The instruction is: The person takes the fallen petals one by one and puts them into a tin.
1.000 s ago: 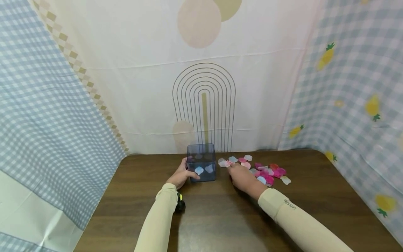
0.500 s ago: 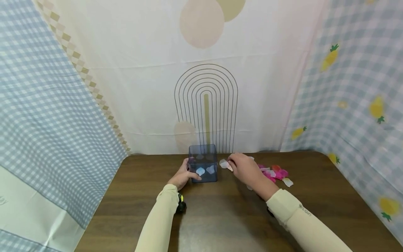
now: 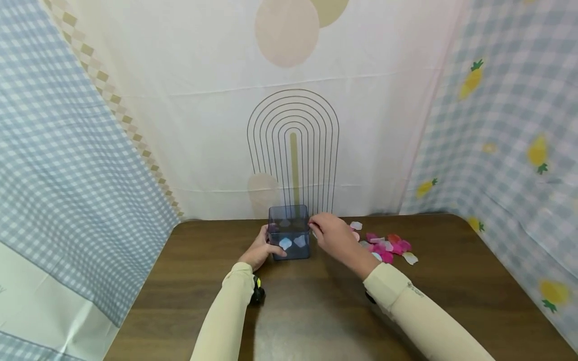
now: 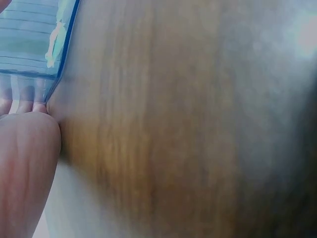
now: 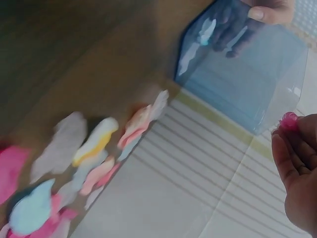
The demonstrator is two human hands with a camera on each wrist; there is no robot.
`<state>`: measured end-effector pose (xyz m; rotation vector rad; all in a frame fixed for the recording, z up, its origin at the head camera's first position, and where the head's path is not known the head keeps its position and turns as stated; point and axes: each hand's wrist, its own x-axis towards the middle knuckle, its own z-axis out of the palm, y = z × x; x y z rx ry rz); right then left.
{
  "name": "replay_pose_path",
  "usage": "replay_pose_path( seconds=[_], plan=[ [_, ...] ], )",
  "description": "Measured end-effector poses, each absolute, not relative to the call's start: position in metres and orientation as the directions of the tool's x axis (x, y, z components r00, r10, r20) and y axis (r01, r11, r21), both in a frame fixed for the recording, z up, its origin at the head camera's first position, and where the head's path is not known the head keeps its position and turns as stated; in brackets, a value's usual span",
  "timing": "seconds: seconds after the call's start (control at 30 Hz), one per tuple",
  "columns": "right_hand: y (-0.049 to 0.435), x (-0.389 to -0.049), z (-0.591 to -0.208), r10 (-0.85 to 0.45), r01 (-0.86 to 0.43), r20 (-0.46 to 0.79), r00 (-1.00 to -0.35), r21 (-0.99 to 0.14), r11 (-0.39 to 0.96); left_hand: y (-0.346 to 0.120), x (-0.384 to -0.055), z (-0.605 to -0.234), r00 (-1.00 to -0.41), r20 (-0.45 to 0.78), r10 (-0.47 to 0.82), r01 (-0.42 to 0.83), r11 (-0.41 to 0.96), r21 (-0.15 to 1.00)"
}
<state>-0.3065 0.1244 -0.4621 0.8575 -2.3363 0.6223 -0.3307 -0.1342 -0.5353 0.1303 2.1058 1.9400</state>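
A clear blue-tinted box (image 3: pixel 296 253) stands near the table's back edge, with a few pale petals (image 3: pixel 285 243) showing through its wall. My left hand (image 3: pixel 259 250) holds it at its left side, the thumb across the front. In the left wrist view, fingers (image 4: pixel 22 105) show through the plastic. At the box's right side my right hand (image 3: pixel 336 239) is raised. Seen from the right wrist, its thumb and fingertips pinch a crumpled deep-pink petal (image 5: pixel 289 121) beside the box rim.
To the right lies a loose heap of artificial petals (image 3: pixel 392 246) in pink, red, white and pale blue. A brown wooden table (image 3: pixel 307 311) carries everything. A patterned cloth (image 3: pixel 370 150) hangs directly behind its back edge.
My right hand has picked up a petal from the near side of the heap and moved left and up to the box. The left hand and the box stay in place.
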Motion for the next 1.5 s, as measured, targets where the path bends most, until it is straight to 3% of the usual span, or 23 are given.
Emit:
replay_pose_path(
  seconds=[0.2,0.47,0.77,0.93,1.5],
  plan=[
    [0.097,-0.324,-0.453,-0.447,-0.706,0.634,-0.631,-0.232,0.669,-0.131,-0.334,-0.535,-0.957,-0.135,0.258,-0.116,0.088,0.989],
    [0.059,-0.348,-0.442,-0.506,-0.614,0.372,-0.778,-0.281,0.738,-0.132,-0.333,-0.536,-0.958,-0.143,0.249,-0.13,0.069,0.989],
    [0.039,-0.367,-0.439,-0.472,-0.509,0.192,-0.86,-0.385,0.77,-0.133,-0.332,-0.536,-0.958,-0.14,0.249,-0.129,0.057,0.99],
    [0.038,-0.37,-0.442,-0.432,-0.45,0.144,-0.89,-0.424,0.786,-0.133,-0.332,-0.536,-0.956,-0.147,0.252,-0.136,0.059,0.989],
    [0.036,-0.368,-0.442,-0.405,-0.42,0.123,-0.906,-0.382,0.823,-0.132,-0.33,-0.534,-0.958,-0.144,0.247,-0.125,0.089,0.988]
  ],
)
